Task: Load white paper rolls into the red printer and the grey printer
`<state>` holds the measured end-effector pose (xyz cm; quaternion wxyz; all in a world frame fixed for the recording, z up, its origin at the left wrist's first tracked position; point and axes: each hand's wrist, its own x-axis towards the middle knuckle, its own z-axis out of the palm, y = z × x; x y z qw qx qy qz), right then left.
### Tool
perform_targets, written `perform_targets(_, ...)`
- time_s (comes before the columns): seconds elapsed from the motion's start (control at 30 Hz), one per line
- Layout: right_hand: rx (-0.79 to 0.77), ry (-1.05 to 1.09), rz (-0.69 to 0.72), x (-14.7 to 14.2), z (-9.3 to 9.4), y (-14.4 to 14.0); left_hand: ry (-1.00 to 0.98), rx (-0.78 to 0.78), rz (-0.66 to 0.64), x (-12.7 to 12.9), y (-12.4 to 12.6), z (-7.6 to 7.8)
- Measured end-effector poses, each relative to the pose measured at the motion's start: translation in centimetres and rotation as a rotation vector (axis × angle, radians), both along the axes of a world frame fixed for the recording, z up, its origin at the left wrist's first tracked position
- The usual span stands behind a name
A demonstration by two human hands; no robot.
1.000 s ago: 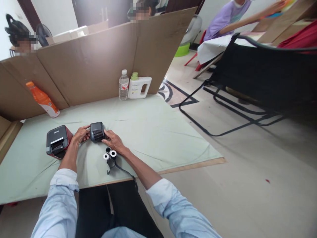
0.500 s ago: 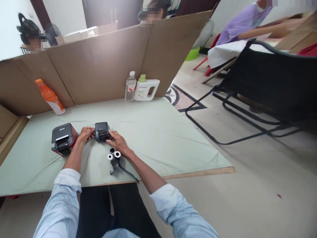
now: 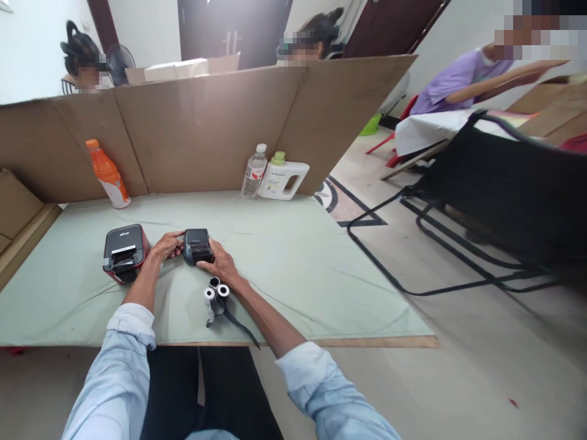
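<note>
Your left hand [image 3: 167, 245] and right hand [image 3: 220, 264] clasp the small black box-shaped printer [image 3: 197, 245] from either side, resting on the pale green cloth-covered table [image 3: 298, 263], left of middle near its front edge. Just behind your right wrist lie small paper rolls with a black strap [image 3: 216, 294]. Left of your hands sits a red and black label printer [image 3: 123, 252]; an orange bottle [image 3: 108, 173] stands at the back-left corner.

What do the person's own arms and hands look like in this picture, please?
Both arms wear a light blue long-sleeved shirt, the cuffs rolled up to about the elbows, leaving the forearms bare. The left hand and right hand are bare: no gloves, and no watch or rings that I can make out.
</note>
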<state>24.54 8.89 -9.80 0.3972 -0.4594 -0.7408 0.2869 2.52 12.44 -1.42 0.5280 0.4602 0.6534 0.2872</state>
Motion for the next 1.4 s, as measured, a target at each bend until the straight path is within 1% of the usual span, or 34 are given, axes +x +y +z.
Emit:
perform_targets(0.1, 0.007, -0.007, -0.031, -0.4, -1.0, -0.1, -0.021, 0.006, -0.005, 0.0, -0.1, -0.4)
perform_targets(0.2, 0.029, -0.009, -0.031, -0.4, -1.3, -0.2, -0.026, 0.004, 0.002, 0.0, 0.0, -0.7)
perform_targets(0.37, 0.040, -0.021, -0.019, -0.3, -1.2, -0.2, -0.020, -0.002, -0.014, 0.0, 0.2, -0.8)
perform_targets(0.5, 0.041, -0.014, -0.015, -0.2, -1.2, -0.2, 0.065, -0.008, -0.029, 0.3, 0.2, -0.5)
perform_targets(0.6, 0.047, 0.006, -0.012, -0.2, -1.1, -0.2, 0.108, 0.020, -0.014, 0.5, -0.1, -0.3)
perform_targets(0.67, 0.046, 0.015, -0.010, -0.2, -1.0, -0.2, 0.090, 0.035, -0.006, 0.4, -0.4, -0.2)
perform_targets(0.8, 0.054, 0.025, -0.004, -0.3, -0.9, -0.2, -0.006, 0.039, -0.014, 0.0, -0.7, -0.2)
perform_targets(0.87, 0.064, 0.033, -0.005, -0.3, -0.8, -0.2, -0.033, 0.072, -0.011, -0.1, -0.9, -0.2)
perform_targets(0.97, 0.080, 0.051, 0.005, -0.2, -0.8, -0.1, -0.067, 0.187, -0.012, -0.3, -1.1, -0.2)
perform_targets(1.07, 0.079, 0.067, 0.013, -0.2, -0.9, -0.1, -0.076, 0.322, -0.081, -0.5, -1.5, -0.2)
perform_targets(1.13, 0.073, 0.079, 0.007, -0.2, -1.0, -0.1, -0.070, 0.377, -0.144, -0.7, -1.5, -0.2)
perform_targets(1.27, 0.081, 0.095, 0.010, -0.3, -0.7, -0.1, -0.064, 0.407, -0.209, -1.0, -1.4, 0.0)
perform_targets(1.4, 0.074, 0.115, 0.019, -0.3, 0.2, -0.5, -0.024, 0.448, -0.205, -0.9, -1.3, 0.2)
